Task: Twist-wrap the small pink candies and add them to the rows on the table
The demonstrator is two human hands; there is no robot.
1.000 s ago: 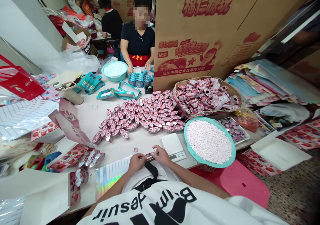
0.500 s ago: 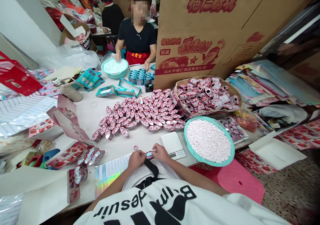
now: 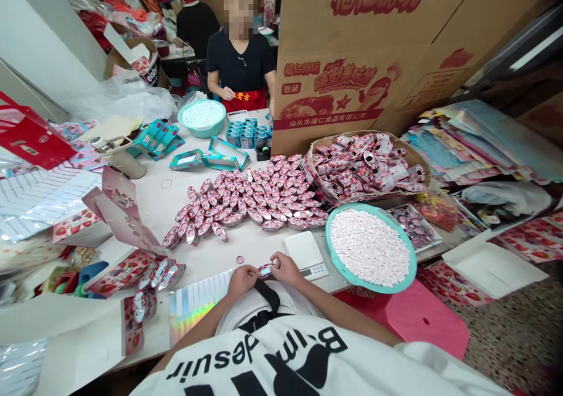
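Between my two hands, close to the table's near edge, is a small oval pink candy box (image 3: 265, 271). My left hand (image 3: 243, 281) pinches its left end and my right hand (image 3: 285, 268) its right end, both with fingers closed. A small pink ring-shaped piece (image 3: 240, 260) lies on the table just beyond my left hand. Farther out, many similar oval boxes (image 3: 246, 202) stand packed side by side. Right of my right hand sits a white digital scale (image 3: 303, 249), and past it a turquoise basin (image 3: 412, 261) full of small white candies.
A wicker basket (image 3: 313, 176) of strawberry-print packs stands at the back right, before a large cardboard carton (image 3: 325, 108). Open strawberry display boxes (image 3: 123, 208) are at left. Across the table, a person stands by a second basin (image 3: 206, 131) and teal boxes (image 3: 246, 133).
My hands keep hold of the oval box with hardly any shift. Across the table, the co-worker's hand has drawn back from the candy basin toward the apron.
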